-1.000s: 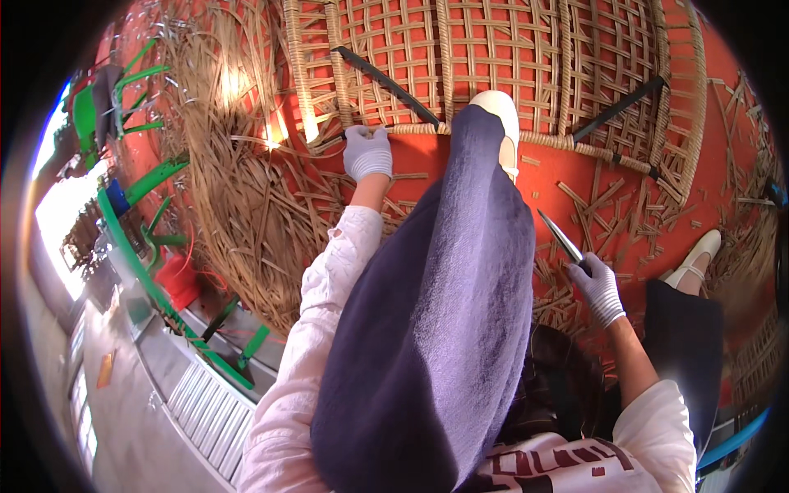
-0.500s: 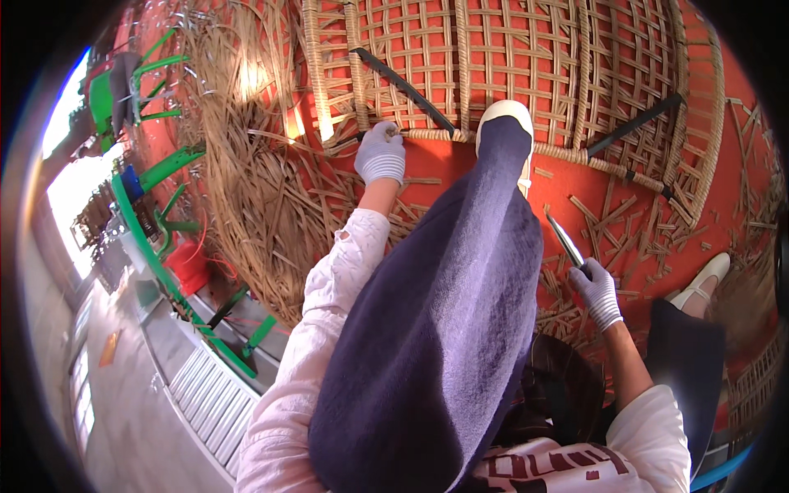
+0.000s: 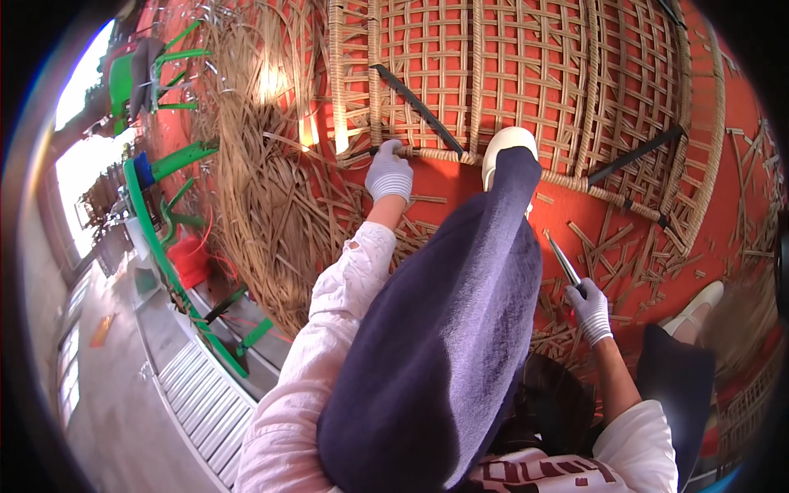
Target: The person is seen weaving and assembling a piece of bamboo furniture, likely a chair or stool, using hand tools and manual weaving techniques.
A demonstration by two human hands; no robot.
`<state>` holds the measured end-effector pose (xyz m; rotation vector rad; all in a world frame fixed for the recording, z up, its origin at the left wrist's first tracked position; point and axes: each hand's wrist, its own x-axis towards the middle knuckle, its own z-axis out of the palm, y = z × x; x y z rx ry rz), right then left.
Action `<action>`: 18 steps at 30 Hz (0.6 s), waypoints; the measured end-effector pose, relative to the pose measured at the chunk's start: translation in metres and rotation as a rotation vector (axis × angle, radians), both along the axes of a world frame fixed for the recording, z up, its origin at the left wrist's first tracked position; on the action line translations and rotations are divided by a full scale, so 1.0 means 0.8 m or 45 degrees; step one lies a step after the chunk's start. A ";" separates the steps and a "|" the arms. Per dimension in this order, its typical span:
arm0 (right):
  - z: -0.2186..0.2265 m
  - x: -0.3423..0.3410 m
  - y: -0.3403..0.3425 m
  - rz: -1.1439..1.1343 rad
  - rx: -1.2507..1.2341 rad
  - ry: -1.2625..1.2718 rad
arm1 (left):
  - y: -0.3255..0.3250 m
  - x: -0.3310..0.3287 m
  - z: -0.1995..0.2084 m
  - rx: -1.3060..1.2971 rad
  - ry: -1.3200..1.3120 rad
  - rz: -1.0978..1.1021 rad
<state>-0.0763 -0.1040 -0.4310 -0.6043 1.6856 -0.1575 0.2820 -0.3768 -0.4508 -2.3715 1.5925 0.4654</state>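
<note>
A large woven rattan panel (image 3: 526, 78) with wrapped ribs and dark bars lies on the red floor ahead of me. My left hand (image 3: 389, 174), in a pale glove with a striped cuff, is closed at its near edge, left of my shoe. The fingers curl over the rim beside a dark stretch of frame; any strand in them is too small to make out. At the right, my right hand (image 3: 589, 311), also gloved, grips a slender pointed metal tool (image 3: 564, 262) by its dark handle. The tip points up and left, over the floor, apart from the panel.
A heap of loose rattan strips (image 3: 255, 181) spreads left of the panel. Short offcuts (image 3: 616, 238) litter the red floor (image 3: 567, 209). My cream shoe (image 3: 508, 152) rests against the panel's edge. Green metal frames (image 3: 156, 238) stand at far left; another person's shoe (image 3: 697, 308) shows at right.
The whole view has shifted slightly, so the panel and floor sit lower. My left hand stays at the panel's edge, and the right still holds the pointed metal tool.
</note>
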 end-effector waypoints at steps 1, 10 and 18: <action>-0.005 -0.002 0.004 0.030 0.019 0.051 | 0.001 0.003 0.001 0.000 -0.002 0.006; -0.035 -0.009 0.036 0.057 0.049 0.061 | 0.002 0.003 0.002 -0.097 0.186 -0.093; -0.041 -0.009 0.040 0.041 0.085 0.015 | 0.010 0.012 -0.006 -0.081 0.133 0.099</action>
